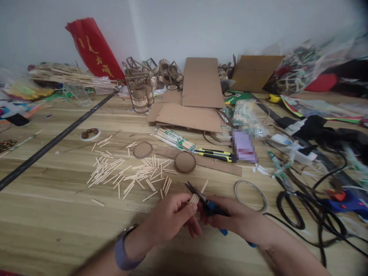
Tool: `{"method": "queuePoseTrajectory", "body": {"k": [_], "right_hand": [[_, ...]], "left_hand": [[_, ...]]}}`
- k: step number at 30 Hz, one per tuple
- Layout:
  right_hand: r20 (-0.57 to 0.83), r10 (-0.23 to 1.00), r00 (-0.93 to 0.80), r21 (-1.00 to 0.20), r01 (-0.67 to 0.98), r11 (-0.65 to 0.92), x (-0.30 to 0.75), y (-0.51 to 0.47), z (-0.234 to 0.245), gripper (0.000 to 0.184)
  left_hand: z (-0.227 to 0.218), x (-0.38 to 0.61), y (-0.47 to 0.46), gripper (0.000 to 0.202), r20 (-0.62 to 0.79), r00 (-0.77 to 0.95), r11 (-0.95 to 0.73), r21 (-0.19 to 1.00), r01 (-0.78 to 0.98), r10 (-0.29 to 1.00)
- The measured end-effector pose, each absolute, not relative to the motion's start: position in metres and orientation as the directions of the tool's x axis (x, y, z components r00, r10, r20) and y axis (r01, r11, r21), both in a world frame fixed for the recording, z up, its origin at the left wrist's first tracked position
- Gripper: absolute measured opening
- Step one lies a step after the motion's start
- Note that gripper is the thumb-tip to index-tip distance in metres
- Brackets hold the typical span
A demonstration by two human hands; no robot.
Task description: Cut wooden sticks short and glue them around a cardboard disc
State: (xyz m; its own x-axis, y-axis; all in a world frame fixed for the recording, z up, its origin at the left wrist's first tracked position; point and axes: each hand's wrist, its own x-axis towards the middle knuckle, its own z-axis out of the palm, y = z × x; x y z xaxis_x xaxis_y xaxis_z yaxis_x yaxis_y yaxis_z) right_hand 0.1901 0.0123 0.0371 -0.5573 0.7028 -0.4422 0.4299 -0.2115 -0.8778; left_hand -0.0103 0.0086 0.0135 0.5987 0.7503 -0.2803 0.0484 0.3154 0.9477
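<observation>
While the left hand [177,212] pinches a small bundle of sticks [194,199] between thumb and fingers, the right hand [230,215] has its grip wrapped round the handles of blue-handled pliers [211,207], whose jaws lie beside the bundle's upper ends; whether they bite on wood cannot be told. The left grip is clamped near those ends, probably so that the thin pieces sit steady next to the metal. Both hands meet over the near side of the desk [63,226], just in front of scattered short sticks [140,174], which seem spread there for easy reach. Near that spread lie two cardboard discs [185,163], one beside a cardboard strip [222,167]. Farther back, packaged sticks [174,140] and a yellow-and-black knife [214,154] lie end to end, likely parked out of the hands' way.
</observation>
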Motion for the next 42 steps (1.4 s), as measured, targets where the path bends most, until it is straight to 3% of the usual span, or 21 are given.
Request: {"method": "queuePoseTrajectory", "body": {"k": [7,16,22,28,35,42], "right_hand": [[-0.410,0.722,-0.557,-0.894,0.404,-0.195,0.188,0.012,0.036,0.007],[-0.356,0.785,-0.508,-0.868,0.491,-0.076,0.183,0.010,0.034,0.004],[-0.300,0.833,-0.466,-0.829,0.559,0.014,0.178,0.006,0.033,0.016],[-0.281,0.857,-0.433,-0.807,0.590,0.034,0.177,0.004,0.028,0.012],[-0.363,0.747,-0.556,-0.908,0.390,-0.150,0.189,0.006,0.030,0.013],[-0.411,0.703,-0.580,-0.911,0.293,-0.290,0.190,0.004,0.029,0.014]], "left_hand": [[0.015,-0.011,0.009,0.047,-0.279,0.605,0.319,0.947,0.043,0.746],[0.010,-0.011,0.009,0.046,-0.259,0.594,0.268,0.961,0.076,0.761],[0.009,-0.012,0.009,0.044,-0.245,0.585,0.220,0.969,0.116,0.773],[0.011,-0.012,0.006,0.043,-0.260,0.569,0.191,0.965,0.180,0.780],[0.015,-0.011,0.005,0.046,-0.273,0.607,0.213,0.962,0.171,0.746],[0.017,-0.011,0.007,0.050,-0.279,0.609,0.259,0.958,0.123,0.742]]}}
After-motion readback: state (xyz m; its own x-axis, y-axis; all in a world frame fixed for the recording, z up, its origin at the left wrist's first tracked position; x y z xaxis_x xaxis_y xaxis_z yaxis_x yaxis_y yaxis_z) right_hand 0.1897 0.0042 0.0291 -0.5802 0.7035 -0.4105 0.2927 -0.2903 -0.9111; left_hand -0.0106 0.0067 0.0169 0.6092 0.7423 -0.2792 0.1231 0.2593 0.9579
